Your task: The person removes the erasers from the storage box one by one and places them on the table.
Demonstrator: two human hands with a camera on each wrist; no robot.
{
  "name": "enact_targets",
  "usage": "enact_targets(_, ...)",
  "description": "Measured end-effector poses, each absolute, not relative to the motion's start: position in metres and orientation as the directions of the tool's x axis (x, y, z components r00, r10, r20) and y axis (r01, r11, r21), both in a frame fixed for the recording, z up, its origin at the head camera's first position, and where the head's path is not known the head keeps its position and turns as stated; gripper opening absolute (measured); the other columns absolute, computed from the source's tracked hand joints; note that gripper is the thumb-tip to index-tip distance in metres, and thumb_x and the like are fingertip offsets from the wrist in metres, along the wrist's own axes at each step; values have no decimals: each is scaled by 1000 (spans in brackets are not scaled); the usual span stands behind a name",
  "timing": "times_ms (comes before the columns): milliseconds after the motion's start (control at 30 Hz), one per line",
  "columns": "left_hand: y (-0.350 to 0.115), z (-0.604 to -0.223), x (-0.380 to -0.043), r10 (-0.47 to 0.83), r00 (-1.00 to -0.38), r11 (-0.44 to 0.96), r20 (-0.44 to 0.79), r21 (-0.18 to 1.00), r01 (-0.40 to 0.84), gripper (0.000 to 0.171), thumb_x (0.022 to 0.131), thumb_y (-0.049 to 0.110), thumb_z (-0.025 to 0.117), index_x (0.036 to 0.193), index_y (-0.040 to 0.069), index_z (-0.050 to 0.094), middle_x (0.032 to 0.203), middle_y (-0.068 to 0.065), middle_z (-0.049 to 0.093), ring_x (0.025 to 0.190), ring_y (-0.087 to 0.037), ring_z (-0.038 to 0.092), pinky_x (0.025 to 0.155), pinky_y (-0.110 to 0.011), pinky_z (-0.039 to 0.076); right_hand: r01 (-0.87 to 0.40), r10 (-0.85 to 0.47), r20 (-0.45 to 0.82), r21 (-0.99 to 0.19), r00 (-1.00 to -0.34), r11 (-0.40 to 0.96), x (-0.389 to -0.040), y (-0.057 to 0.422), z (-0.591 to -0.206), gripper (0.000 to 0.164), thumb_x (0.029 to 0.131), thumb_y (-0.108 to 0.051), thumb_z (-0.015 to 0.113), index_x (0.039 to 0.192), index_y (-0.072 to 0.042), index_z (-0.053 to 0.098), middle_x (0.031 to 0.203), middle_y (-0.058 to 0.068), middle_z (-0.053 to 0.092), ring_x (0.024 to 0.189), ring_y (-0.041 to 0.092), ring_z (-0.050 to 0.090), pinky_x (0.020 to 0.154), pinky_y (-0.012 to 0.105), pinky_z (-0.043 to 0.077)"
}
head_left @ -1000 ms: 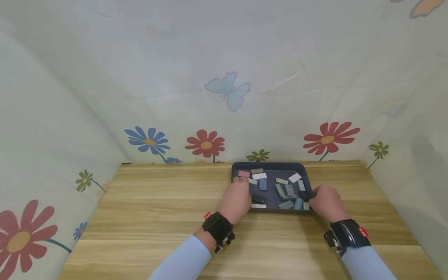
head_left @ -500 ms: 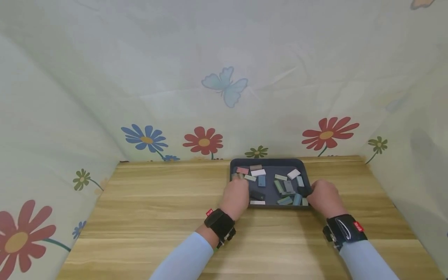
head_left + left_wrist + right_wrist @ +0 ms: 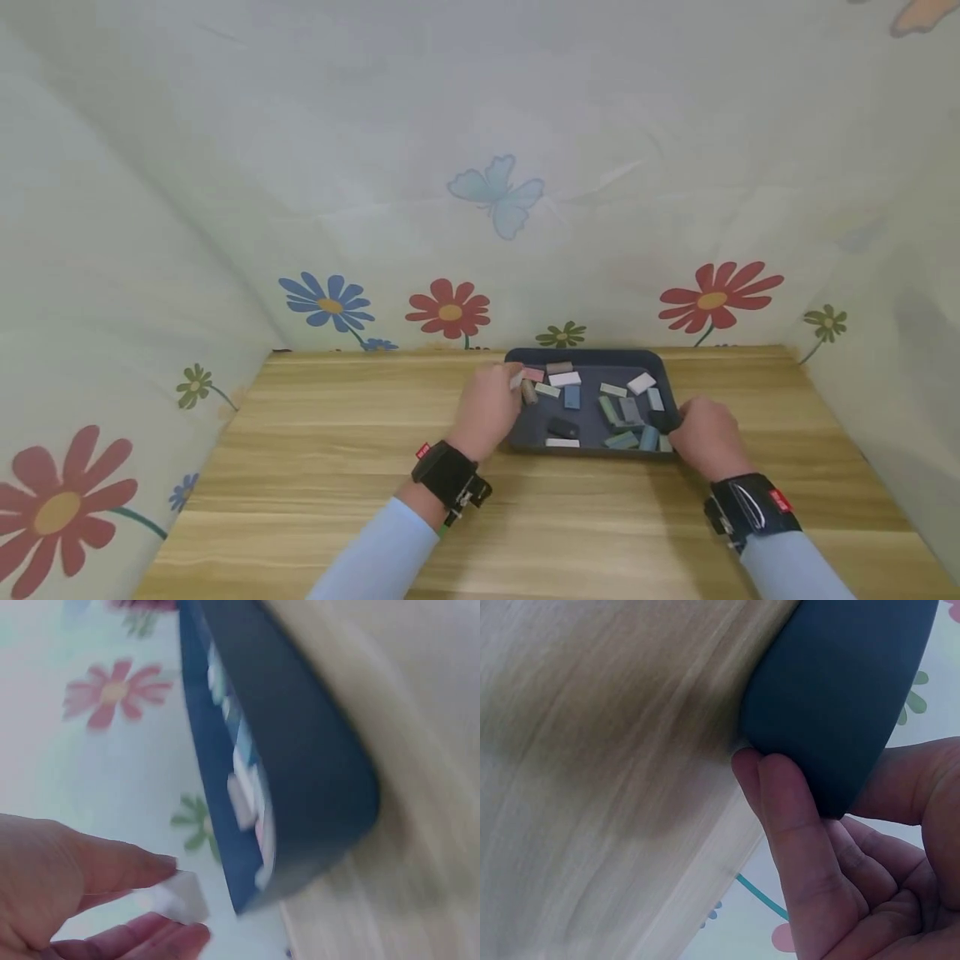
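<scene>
Tray (image 3: 588, 421), gripped by right hand (image 3: 708, 435), holds blocks (image 3: 572, 397); left hand (image 3: 487, 410) pinches a white block (image 3: 185, 897).

this was a booth-like space: pale sheeting (image 3: 360, 125) printed with flowers (image 3: 450, 312) and a butterfly (image 3: 507, 200) walled a wood-grain tabletop (image 3: 337, 425) on three sides.

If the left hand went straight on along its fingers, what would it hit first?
Most likely the tray, at its left rim: the left hand points there, pinching a white block. Height is hard to judge; clearing the rim, it would probably meet the pink block.
</scene>
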State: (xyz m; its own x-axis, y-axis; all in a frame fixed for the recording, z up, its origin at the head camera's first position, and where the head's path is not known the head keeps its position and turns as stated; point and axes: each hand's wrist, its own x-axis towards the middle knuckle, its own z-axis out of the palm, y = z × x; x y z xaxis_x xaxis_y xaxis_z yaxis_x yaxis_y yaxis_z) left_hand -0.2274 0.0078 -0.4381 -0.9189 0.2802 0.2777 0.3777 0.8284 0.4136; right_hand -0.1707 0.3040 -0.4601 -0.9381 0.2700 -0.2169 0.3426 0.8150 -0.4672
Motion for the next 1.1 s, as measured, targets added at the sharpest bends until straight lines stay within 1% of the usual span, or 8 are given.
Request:
enact_targets(100, -10, -438, -242, 209, -928, 794, 309, 501, 346, 34, 84, 9, 64, 118, 11, 64, 108, -7, 68, 88, -16, 63, 68, -28, 51, 335, 263, -215, -460, -941, 823, -171, 303, -460, 27, 73, -3, 68, 96, 10, 65, 78, 16, 62, 67, 25, 53, 53, 30, 41)
enact_targets(233, -25, -447, -259, 110, -939, 767, 325, 573, 288, 36, 83, 13, 66, 119, 13, 64, 110, -8, 68, 86, -18, 62, 63, -28, 50, 344, 267, -227, -447, -937, 826, -171, 306, -458, 24, 73, -3, 68, 93, 10, 66, 75, 15, 61, 66, 26, 52, 54, 31, 40)
enact_targets(333, -32, -455, -269, 55, -951, 746, 304, 620, 242, 37, 81, 13, 67, 118, 12, 65, 112, -10, 67, 84, -19, 61, 60, -28, 48, 347, 268, -233, -444, -935, 826, -170, 306, -458, 22, 73, -3, 68, 91, 9, 67, 73, 14, 60, 66, 26, 51, 54, 31, 40)
enact_targets(433, -36, -467, -275, 27, -963, 734, 267, 649, 201, 35, 80, 11, 67, 115, 11, 66, 110, -11, 67, 86, -19, 61, 62, -28, 48, 343, 262, -235, -448, -936, 825, -170, 306, -457, 19, 74, -3, 68, 90, 8, 68, 71, 12, 60, 64, 24, 51, 54, 31, 40)
enact_targets(600, -42, -485, -282, -21, -977, 734, 210, 667, 128, 36, 79, 11, 68, 114, 11, 67, 107, -10, 67, 88, -20, 61, 68, -31, 50, 332, 247, -237, -456, -940, 826, -172, 303, -456, 19, 75, -2, 67, 91, 9, 68, 70, 12, 61, 63, 23, 53, 54, 31, 41)
enact_targets(700, -42, -491, -284, -51, -984, 738, 173, 671, 80, 36, 77, 10, 69, 113, 10, 67, 109, -10, 67, 92, -22, 61, 74, -34, 51, 331, 247, -234, -454, -940, 828, -171, 303, -457, 19, 75, -2, 67, 91, 9, 68, 70, 12, 62, 63, 23, 53, 54, 30, 42)
enact_targets(867, -43, -496, -286, -90, -988, 771, 126, 637, 11, 35, 75, 11, 71, 109, 8, 69, 110, -9, 67, 98, -22, 61, 81, -36, 50, 326, 249, -223, -445, -942, 834, -171, 302, -458, 18, 75, -2, 67, 90, 8, 68, 70, 11, 62, 62, 23, 52, 53, 30, 41)
enact_targets(1100, -43, -496, -288, -93, -991, 796, 101, 605, -13, 34, 75, 13, 72, 108, 8, 69, 108, -9, 68, 99, -23, 63, 82, -35, 50, 327, 251, -223, -442, -942, 835, -171, 302, -458, 15, 75, -2, 67, 87, 7, 69, 67, 10, 61, 61, 22, 51, 53, 30, 40)
